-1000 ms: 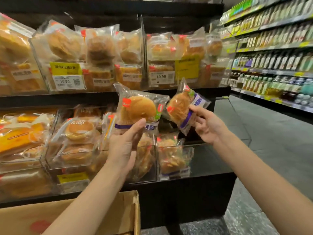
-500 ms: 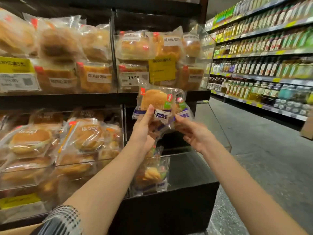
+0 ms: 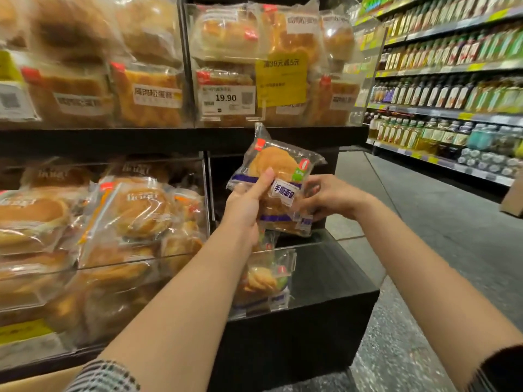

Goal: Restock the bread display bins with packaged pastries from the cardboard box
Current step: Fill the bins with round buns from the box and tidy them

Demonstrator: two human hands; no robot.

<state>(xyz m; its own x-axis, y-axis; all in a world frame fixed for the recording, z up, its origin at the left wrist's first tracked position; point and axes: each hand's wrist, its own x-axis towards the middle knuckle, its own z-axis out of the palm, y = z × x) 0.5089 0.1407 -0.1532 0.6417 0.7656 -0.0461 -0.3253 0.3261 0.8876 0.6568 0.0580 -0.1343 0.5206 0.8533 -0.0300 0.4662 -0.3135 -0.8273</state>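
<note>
Pastries point(image 3: 278, 168) pinched between left hand point(image 3: 244, 206) and right hand point(image 3: 329, 198); above bin point(image 3: 334, 250)

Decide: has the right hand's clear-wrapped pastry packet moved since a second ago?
Yes. The clear-wrapped pastry packet came left, tucking behind the left hand's packet, nearer the clear bin.

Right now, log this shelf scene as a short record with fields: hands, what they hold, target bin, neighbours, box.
left hand: grips the front pastry pack, thumb across its face
right hand: holds the packs from the right side
second pack: stacked behind and below the front one
target bin: clear bin below the hands, one pack standing in it
left neighbour: bin full of round buns
price tag above: reads 19.90
cardboard box: only a corner shows, bottom left
</note>
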